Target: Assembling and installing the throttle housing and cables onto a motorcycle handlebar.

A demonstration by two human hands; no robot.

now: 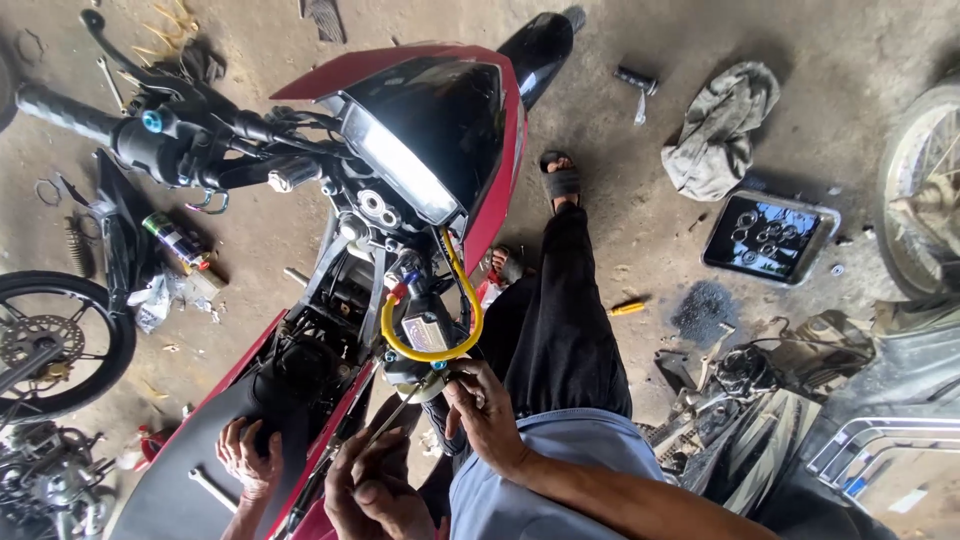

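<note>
A red motorbike (490,190) with its panels off stands below me, a yellow hose (470,300) looping over the exposed parts. My left hand (245,462) lies flat on the black seat (190,470). My right hand (375,492) grips a screwdriver (398,412) whose shaft points up at a fitting under the hose. A co-worker in a blue shirt and black trousers stands close on the right; that person's hand (482,412) pinches the same fitting.
The handlebar (70,115) sticks out at upper left. On the concrete floor lie a spray can (178,242), a loose wheel (55,340), a wrench (212,490), a yellow-handled screwdriver (628,308), a grey rag (720,125) and a tray of small parts (770,236). Another wheel (925,190) stands at right.
</note>
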